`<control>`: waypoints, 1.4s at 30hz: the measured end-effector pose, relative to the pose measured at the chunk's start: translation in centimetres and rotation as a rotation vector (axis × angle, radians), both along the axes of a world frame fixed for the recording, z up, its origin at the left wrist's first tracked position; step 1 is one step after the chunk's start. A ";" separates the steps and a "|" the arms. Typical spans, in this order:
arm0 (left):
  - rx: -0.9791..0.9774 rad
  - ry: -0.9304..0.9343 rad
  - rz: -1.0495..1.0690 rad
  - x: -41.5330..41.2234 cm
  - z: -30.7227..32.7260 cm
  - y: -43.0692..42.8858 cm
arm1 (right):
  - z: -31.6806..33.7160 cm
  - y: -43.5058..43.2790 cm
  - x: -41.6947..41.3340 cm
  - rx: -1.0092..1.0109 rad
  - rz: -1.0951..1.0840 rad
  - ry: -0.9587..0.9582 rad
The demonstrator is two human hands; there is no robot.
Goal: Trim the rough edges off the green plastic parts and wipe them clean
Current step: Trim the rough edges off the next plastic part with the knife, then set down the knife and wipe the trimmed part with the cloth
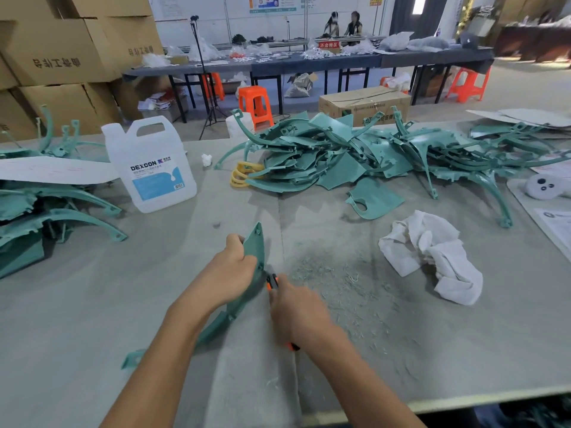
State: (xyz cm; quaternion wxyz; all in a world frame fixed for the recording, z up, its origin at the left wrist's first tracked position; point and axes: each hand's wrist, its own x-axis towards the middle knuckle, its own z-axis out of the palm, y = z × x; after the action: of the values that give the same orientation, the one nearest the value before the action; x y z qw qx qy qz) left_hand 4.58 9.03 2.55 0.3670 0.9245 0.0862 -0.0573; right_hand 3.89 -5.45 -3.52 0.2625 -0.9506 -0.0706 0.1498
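Right, the left hand [230,270] is gripping a long curved green plastic part [254,242] near its upper end, fingers curled round its edge. The part's pointed tip is rising beyond the knuckles while its tail is running down under the left forearm toward the near side of the table [92,304]. The right hand [298,310] is wrapping tight round an orange utility knife [272,282]. The knife's front end is poking out past the fingers, right against the part's right edge just below the left hand, and its orange butt is showing under the wrist. Just to the right, fine green shavings [333,282] are lying scattered over the table. Beyond them a crumpled white cloth [432,257] is sitting well apart from both hands. Farther back a big heap of green parts [355,156] is sprawling across the table, with one loose flat piece [375,200] lying in front of it and something yellow [239,176] peeking out at its left edge. Over on the left another stack of green parts [46,208] is lying, and a white jug [151,171] is standing upright between the two heaps.
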 end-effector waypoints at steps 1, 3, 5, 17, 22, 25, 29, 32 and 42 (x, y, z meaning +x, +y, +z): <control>0.013 -0.005 -0.003 -0.1 0.0 0.0 | 0.1 -0.5 0.2 0.010 0.009 -0.018; 0.046 -0.024 -0.004 -0.3 -0.1 0.0 | 0.3 -1.7 0.5 0.028 -0.001 -0.066; 0.098 -0.064 0.013 -0.5 -0.2 0.1 | 0.2 -3.0 0.7 0.006 -0.026 -0.128; -0.176 -0.397 0.321 -4.9 -3.8 1.1 | 2.5 -19.8 6.0 -0.171 -0.461 -0.585; -0.232 -0.393 0.229 -5.1 -4.3 0.5 | -1.5 -24.6 6.8 -0.413 -0.454 -0.354; -0.275 -0.410 0.212 -4.8 -4.2 0.6 | -2.4 -24.6 7.1 -0.337 -0.496 -0.482; -0.346 -0.410 0.203 -4.8 -4.3 0.9 | -2.3 -24.7 6.8 -0.128 -0.601 -0.540; -0.406 -0.434 0.218 -4.8 -4.0 0.9 | -1.9 -25.4 6.7 0.187 -0.637 -0.643; -0.626 -0.495 0.235 -5.4 -2.3 0.7 | 4.1 -23.2 5.9 0.406 -0.523 -0.660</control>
State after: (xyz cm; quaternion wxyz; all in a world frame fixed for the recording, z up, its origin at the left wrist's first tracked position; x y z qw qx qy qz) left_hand -0.84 9.72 0.24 0.6439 0.7381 0.0789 0.1856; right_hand 9.83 -28.68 0.55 0.4357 -0.8627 0.0639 -0.2487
